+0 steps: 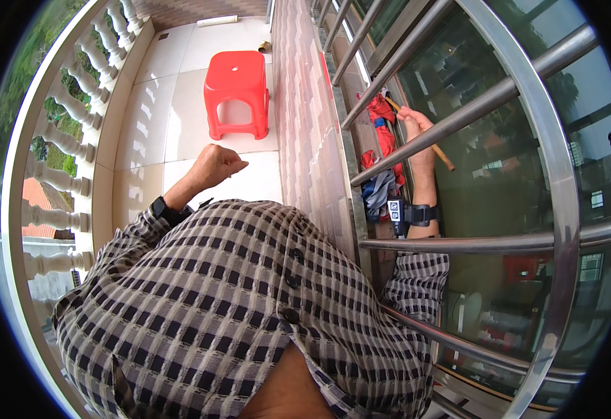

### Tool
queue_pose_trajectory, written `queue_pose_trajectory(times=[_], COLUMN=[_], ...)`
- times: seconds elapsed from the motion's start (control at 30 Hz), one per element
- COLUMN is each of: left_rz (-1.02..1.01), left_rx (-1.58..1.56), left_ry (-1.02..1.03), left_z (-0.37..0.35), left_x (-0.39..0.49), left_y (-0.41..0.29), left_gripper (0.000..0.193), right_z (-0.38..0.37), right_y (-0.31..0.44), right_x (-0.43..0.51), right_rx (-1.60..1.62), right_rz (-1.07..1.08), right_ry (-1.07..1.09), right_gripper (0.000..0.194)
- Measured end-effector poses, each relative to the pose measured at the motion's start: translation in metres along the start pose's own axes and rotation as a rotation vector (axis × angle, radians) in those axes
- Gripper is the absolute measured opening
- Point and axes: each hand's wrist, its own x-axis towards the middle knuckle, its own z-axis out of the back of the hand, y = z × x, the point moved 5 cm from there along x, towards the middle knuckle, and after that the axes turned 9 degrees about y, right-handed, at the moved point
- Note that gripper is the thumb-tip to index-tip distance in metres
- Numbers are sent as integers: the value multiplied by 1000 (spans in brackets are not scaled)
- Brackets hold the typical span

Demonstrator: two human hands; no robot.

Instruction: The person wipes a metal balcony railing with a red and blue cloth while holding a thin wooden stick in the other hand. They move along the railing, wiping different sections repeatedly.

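Observation:
My right hand (415, 124) reaches between the metal bars of a window grille and grips a thin wooden stick (443, 158). The stick slants, its upper end close to a bunched red cloth (387, 140) on the window ledge. Below that, crumpled grey and dark blue fabric (380, 189) lies on the same ledge, beside my forearm. My left hand (216, 165) hangs over the tiled floor with its fingers curled in, and no object shows in it. A red plastic stool (235, 78) stands just beyond this hand.
Stainless steel grille bars (462, 242) cross in front of the window glass (475, 194) around my right arm. A tiled wall (305, 110) runs below the ledge. White balusters (59, 175) line the left side. A small brownish object (264, 47) lies behind the stool.

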Motion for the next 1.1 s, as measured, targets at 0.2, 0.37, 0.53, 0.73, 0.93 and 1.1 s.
queue_pose_trajectory(times=[0.2,0.37,0.53,0.73,0.93,1.1], left_rz=[38,24,-13,1,-16,19], left_rx=[-40,18,41,43,36,9], left_ry=[-9,18,18,31,28,21], left_z=[-3,-2,0,-3,-2,-4], left_x=[-2,1,3,1,3,2], left_y=[5,6,5,4,2,6], left_gripper=[23,23,23,22,22,22], right_z=[14,-6,-6,11,-3,-18], right_y=[7,1,14,70,51,10], right_x=[4,13,10,-2,-3,10], right_rx=[30,-90,-126,-293,-198,-82], right_rz=[96,21,-172,-63,-12,54], right_ry=[-73,119,151,74,148,109], right_gripper=[20,18,16,17,16,15])
